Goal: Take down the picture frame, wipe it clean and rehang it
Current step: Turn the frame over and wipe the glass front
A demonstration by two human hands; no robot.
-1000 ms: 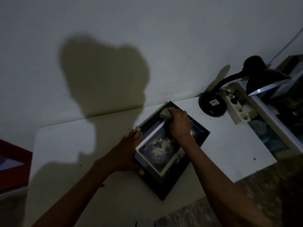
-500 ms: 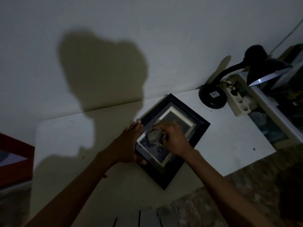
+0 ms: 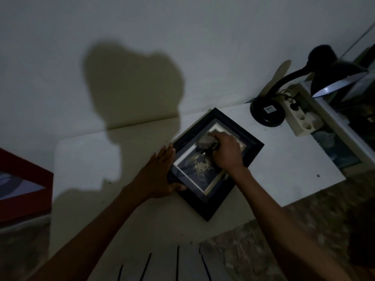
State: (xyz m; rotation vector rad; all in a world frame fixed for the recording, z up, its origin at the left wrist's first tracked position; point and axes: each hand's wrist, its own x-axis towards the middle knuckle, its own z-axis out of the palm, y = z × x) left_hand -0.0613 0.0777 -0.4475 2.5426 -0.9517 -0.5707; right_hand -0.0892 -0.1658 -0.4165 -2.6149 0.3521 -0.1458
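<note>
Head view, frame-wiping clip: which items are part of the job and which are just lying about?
In use:
picture frame, flat on the white table
cloth, in right hand
left hand, steadying the frame's edge

Lying about:
black desk lamp
power strip
red box

left hand (image 3: pixel 157 177) flat, right hand (image 3: pixel 227 152) seemingly fisted

Dim home room: desk lamp (image 3: pixel 316 78), power strip (image 3: pixel 302 118).
</note>
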